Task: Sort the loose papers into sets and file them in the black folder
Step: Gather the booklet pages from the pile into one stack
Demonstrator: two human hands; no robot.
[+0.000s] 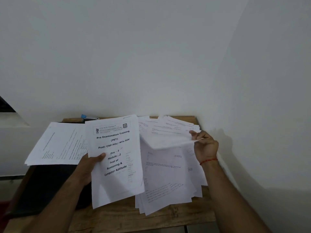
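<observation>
My left hand (90, 167) grips a printed cover sheet (116, 158) headed "Pre Examination Training", held upright above the table with my thumb on its front. My right hand (204, 145) pinches the right edge of a loose sheet (168, 140) lifted off the spread pile of loose papers (168, 174) on the right half of the table. The black folder (45, 187) lies open on the left, with a set of printed pages (57, 145) lying across its top part.
The small wooden table (117, 217) stands against a white wall in a corner. A blue and silver stapler (89, 117) lies at the table's back edge behind the papers. A white ledge (10, 121) is at the left.
</observation>
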